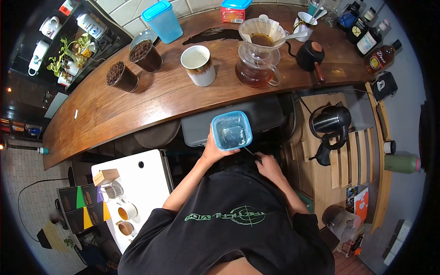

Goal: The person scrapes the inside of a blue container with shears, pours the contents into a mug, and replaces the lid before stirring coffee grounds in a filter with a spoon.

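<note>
My left hand (214, 149) is wrapped round the side of a square blue plastic container (232, 130), held in front of my chest with its open top facing up. Some whitish content shows at its bottom. Just right of and below the container, my right hand (269, 167) is closed on the handle of a thin metal utensil (248, 150); its far end is hidden behind the container. On the wooden counter (160, 98) beyond stand a white and brown mug (199, 68) and a glass server (256, 68) with dark liquid, topped by a dripper (263, 32) with a paper filter.
Two cups of dark grounds (123, 77) stand left on the counter. A blue-lidded container (162, 23), a black gooseneck kettle (310, 56) and bottles (367, 41) are further back. An electric kettle (331, 121) is at right; a white table (149, 183) with mugs is at left.
</note>
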A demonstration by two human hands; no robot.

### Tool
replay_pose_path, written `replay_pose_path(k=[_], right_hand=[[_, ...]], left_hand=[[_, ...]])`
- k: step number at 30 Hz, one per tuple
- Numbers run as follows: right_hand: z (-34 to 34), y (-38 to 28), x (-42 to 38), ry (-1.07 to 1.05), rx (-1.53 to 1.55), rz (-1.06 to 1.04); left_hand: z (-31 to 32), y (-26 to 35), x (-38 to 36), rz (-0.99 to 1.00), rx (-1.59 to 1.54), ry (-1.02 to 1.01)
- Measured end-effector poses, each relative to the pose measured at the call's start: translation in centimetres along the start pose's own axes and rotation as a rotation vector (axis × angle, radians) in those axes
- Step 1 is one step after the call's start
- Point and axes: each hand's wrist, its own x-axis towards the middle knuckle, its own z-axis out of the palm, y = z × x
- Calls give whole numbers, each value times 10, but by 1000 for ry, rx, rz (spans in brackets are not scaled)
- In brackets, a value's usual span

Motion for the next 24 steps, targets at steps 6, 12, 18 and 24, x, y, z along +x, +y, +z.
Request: replay_pose_path(k=[6, 12, 18, 24], right_hand=[[-15, -18, 1, -4, 54, -46], [10, 16, 2, -2, 66, -115], [1, 0, -2, 4, 108, -93], [7, 8, 3, 43, 155, -127]], left_hand=[[-1, -5, 0, 12, 50, 15], [-2, 9, 0, 111, 95, 31], [-1, 15, -7, 139, 25, 41], [-2, 12, -5, 75, -4, 29]])
